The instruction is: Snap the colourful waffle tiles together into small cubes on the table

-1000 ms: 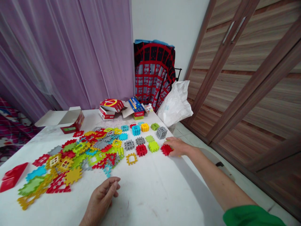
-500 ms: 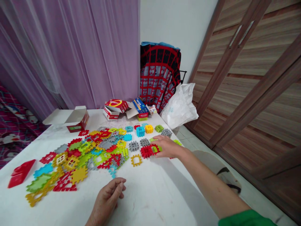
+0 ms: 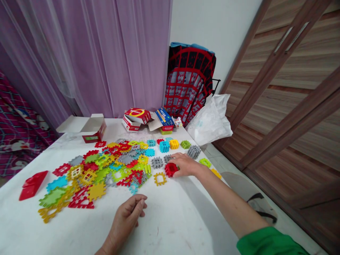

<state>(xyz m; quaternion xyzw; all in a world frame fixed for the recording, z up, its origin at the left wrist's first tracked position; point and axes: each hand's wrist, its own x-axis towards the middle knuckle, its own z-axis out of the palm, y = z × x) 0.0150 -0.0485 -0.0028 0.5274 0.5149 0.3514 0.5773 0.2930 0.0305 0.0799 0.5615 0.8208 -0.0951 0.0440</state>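
Note:
My right hand (image 3: pixel 183 164) reaches over the table's right part, its thumb and fingers curled round a red toothed building block (image 3: pixel 170 170). The hand covers part of that block. Just behind it lie a grey toothed block (image 3: pixel 168 159), partly hidden by the fingers, and another grey block (image 3: pixel 157 163). A yellow square frame piece (image 3: pixel 159 179) lies flat to the front left of the red block. Nearer to me, my left hand (image 3: pixel 130 211) rests on the table with fingers loosely curled and thumb against them; nothing shows in it.
Left of my hands spreads a pile of flat toothed pieces (image 3: pixel 106 170). Cube-like blocks, blue (image 3: pixel 164 146), yellow (image 3: pixel 174 144) and grey (image 3: pixel 193 152), stand at the back right. Opened cartons (image 3: pixel 92 138) line the far edge. A white bag (image 3: pixel 209 120) stands beyond the right edge.
My right hand has moved slightly left over the red block and now hides the lime-green piece seen beside it. My left hand keeps its curled pose. The view has shifted a little left.

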